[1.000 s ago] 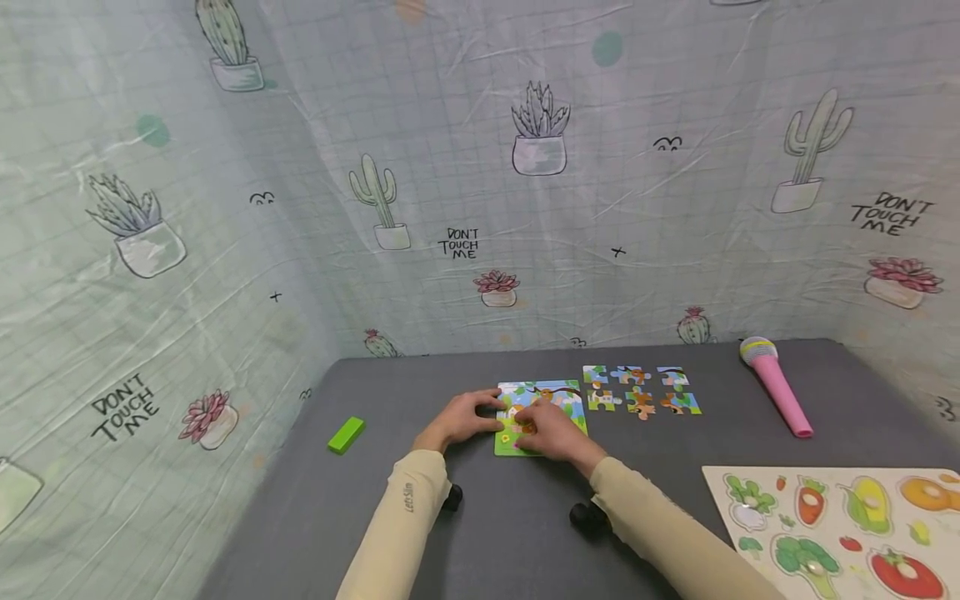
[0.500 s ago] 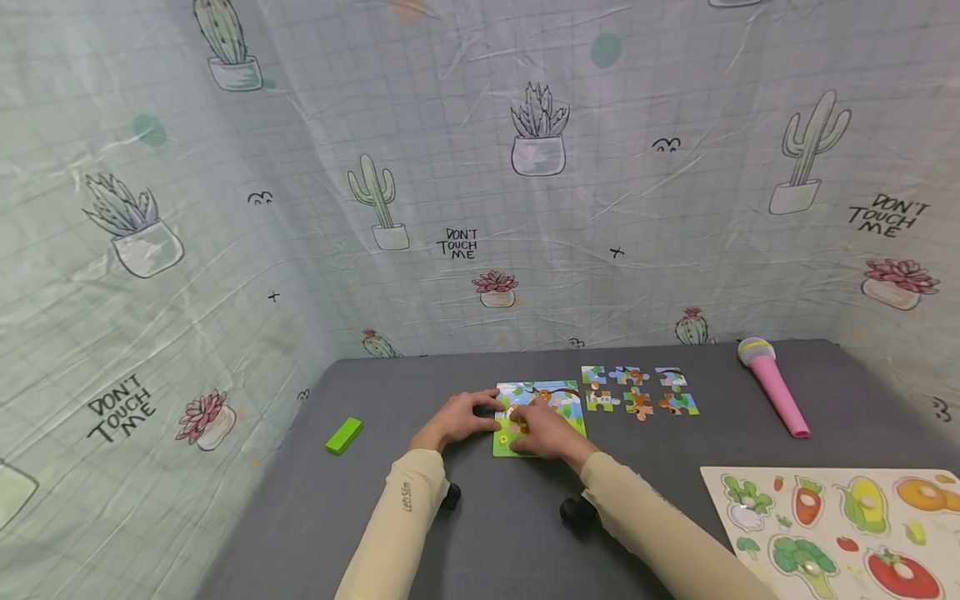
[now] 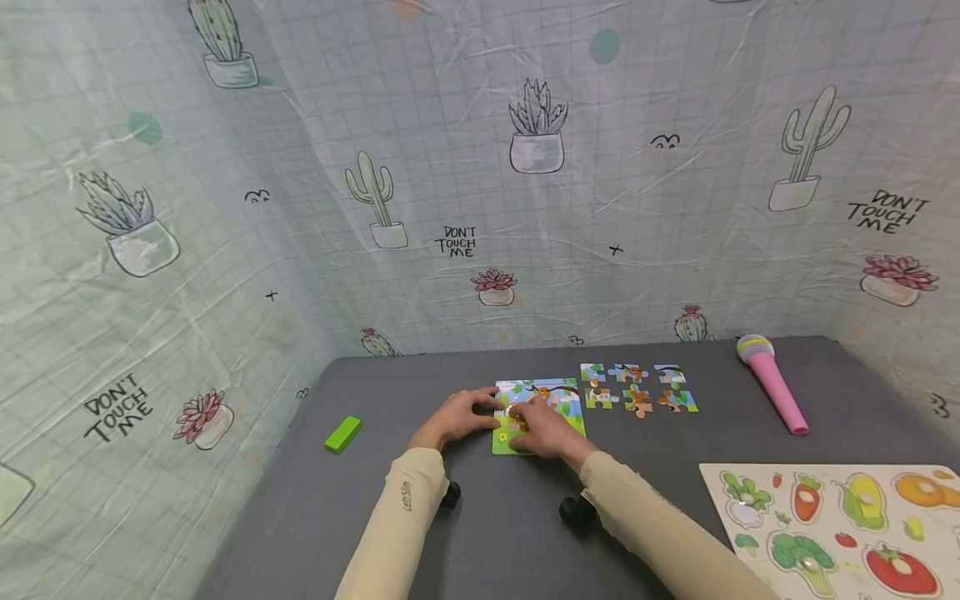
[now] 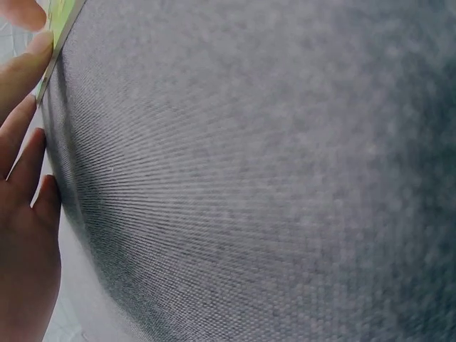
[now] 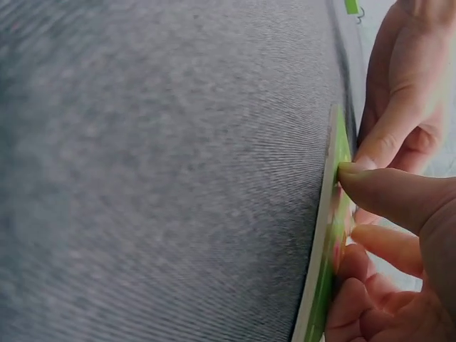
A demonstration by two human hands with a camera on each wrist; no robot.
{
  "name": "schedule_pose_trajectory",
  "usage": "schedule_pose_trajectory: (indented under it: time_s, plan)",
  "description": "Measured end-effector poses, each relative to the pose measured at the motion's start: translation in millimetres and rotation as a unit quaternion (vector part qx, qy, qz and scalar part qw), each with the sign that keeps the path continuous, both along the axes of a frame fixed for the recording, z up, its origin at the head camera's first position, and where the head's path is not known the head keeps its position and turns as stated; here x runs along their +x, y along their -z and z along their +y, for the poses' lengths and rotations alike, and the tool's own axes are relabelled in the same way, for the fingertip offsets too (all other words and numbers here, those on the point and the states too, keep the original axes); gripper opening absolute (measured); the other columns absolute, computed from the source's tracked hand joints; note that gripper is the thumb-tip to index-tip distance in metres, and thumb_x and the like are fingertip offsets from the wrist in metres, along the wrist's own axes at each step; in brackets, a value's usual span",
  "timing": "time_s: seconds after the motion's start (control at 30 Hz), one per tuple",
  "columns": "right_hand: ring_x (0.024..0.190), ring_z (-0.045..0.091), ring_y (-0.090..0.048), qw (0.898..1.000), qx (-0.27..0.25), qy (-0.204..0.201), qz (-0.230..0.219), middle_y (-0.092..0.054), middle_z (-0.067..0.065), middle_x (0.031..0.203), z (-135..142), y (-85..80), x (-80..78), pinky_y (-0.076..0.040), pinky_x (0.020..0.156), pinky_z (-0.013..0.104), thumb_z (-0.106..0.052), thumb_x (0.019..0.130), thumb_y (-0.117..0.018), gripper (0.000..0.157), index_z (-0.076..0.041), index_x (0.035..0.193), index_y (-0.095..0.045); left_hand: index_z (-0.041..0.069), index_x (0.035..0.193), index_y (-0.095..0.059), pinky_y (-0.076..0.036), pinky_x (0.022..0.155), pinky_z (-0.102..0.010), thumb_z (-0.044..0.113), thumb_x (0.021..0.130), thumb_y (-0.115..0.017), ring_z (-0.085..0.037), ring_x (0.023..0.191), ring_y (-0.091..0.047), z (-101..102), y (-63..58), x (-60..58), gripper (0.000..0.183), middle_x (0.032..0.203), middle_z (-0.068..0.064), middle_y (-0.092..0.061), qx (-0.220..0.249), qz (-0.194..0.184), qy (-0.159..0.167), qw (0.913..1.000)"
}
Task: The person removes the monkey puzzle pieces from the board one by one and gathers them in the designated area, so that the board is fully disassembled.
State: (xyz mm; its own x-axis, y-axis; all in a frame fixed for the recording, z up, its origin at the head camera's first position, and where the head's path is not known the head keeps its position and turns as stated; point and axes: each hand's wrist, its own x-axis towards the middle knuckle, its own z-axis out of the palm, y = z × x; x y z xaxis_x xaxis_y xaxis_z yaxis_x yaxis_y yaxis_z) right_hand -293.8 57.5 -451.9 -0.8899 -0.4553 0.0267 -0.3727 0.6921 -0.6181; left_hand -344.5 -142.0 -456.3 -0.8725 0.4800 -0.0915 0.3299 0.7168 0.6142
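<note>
Currently, the puzzle board (image 3: 564, 402) is lying on the tabletop (image 3: 510, 517); left hand (image 3: 453, 419) is touching its edge, fingers spread; right hand (image 3: 549, 429) is resting atop, pinch unclear. Level pressure should be serving best.

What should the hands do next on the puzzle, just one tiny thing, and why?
Maybe the right hand should press down gently where it touches the puzzle board. It covers that spot, so I can't tell whether everything underneath lies flat. The left hand touches the board's left edge, so it could help steady it. The loose puzzle pieces to the right could come after.
</note>
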Motion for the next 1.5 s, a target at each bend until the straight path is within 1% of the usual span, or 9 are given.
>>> schedule_pose_trajectory:
  time_s: [0.07,0.17,0.33,0.6,0.8,0.97,1.07,1.33,1.5]
  plan:
    - [0.083,0.021,-0.046,1.0,0.007,-0.006,0.0,-0.054,0.011,0.097,0,-1.1,-1.0,-0.043,0.073,0.04,-0.01,0.085,-0.075,0.043,0.005,0.123,-0.062,0.016,0.121,-0.071,-0.031,0.113,-0.05,0.025,0.09,-0.072,-0.028,0.141,-0.036,-1,-1.2,0.3,0.032,0.15,-0.001,-0.045,0.0,0.0,0.003,1.0]
    - [0.081,0.021,-0.045,1.0,0.01,-0.017,-0.004,-0.055,0.01,0.092,0,-2.3,-2.2,-0.043,0.072,0.04,-0.009,0.085,-0.075,0.042,0.006,0.122,-0.062,0.015,0.121,-0.071,-0.032,0.113,-0.05,0.023,0.09,-0.072,-0.028,0.14,-0.037,-2,-2.0,1.0,0.032,0.15,-0.001,-0.045,0.003,-0.001,0.005,1.0]
    - [0.086,0.024,-0.052,1.0,-0.004,-0.025,-0.014,-0.057,0.013,0.098,2,-3.6,-3.1,-0.048,0.079,0.043,-0.007,0.084,-0.074,0.04,0.005,0.12,-0.061,0.015,0.121,-0.071,-0.033,0.113,-0.05,0.022,0.091,-0.071,-0.028,0.14,-0.037,-3,-1.8,0.7,0.031,0.15,-0.001,-0.045,0.008,-0.005,0.009,0.9999]
    - [0.093,0.027,-0.055,0.998,-0.053,-0.001,-0.046,-0.056,0.015,0.105,3,-3.4,-3.7,-0.047,0.075,0.042,-0.003,0.083,-0.076,0.043,0.0,0.12,-0.055,0.016,0.121,-0.071,-0.034,0.112,-0.049,0.021,0.09,-0.072,-0.028,0.14,-0.038,-2,-0.6,-3.4,0.031,0.15,-0.001,-0.044,0.008,-0.002,0.015,0.9999]
    - [0.084,0.023,-0.055,0.998,-0.055,0.001,-0.013,-0.059,0.013,0.1,1,-4.7,0.2,-0.047,0.07,0.039,-0.002,0.081,-0.076,0.042,0.001,0.117,-0.056,0.017,0.12,-0.071,-0.035,0.111,-0.05,0.022,0.09,-0.072,-0.028,0.139,-0.038,-2,-0.6,-4.4,0.03,0.15,-0.001,-0.045,0.003,0.001,0.017,0.9999]
    - [0.08,0.019,-0.052,0.999,-0.039,-0.015,0.033,-0.057,0.01,0.093,1,-1.5,2.0,-0.046,0.07,0.037,-0.001,0.081,-0.077,0.026,-0.003,0.102,-0.062,0.016,0.121,-0.071,-0.034,0.112,-0.049,0.022,0.09,-0.072,-0.027,0.14,-0.038,-2,-0.6,-4.1,0.031,0.15,0.0,-0.045,-0.006,0.002,0.014,0.9999]
    - [0.078,0.019,-0.051,0.997,-0.047,-0.023,0.053,-0.055,0.007,0.09,2,0.2,1.9,-0.046,0.07,0.036,-0.001,0.079,-0.079,0.021,-0.005,0.094,-0.063,0.015,0.121,-0.071,-0.034,0.113,-0.048,0.022,0.09,-0.072,-0.027,0.14,-0.038,-1,-0.1,-3.6,0.031,0.15,0.0,-0.045,-0.009,0.006,0.015,0.9998]
    - [0.075,0.014,-0.049,0.995,-0.081,-0.037,0.043,-0.058,0.006,0.09,7,1.4,-0.2,-0.043,0.067,0.032,0.0,0.082,-0.076,0.019,-0.006,0.097,-0.067,0.015,0.12,-0.071,-0.034,0.112,-0.049,0.023,0.091,-0.072,-0.028,0.14,-0.038,-2,3.3,-2.6,0.031,0.15,-0.001,-0.046,-0.004,0.01,0.016,0.9998]
    - [0.075,0.015,-0.049,0.994,-0.095,-0.044,0.043,-0.059,0.008,0.092,11,2.8,0.2,-0.045,0.067,0.033,0.001,0.083,-0.074,0.018,-0.005,0.099,-0.067,0.015,0.12,-0.071,-0.033,0.113,-0.049,0.024,0.09,-0.072,-0.027,0.14,-0.038,-2,3.5,-2.5,0.032,0.15,-0.001,-0.045,0.002,0.012,0.015,0.9998]
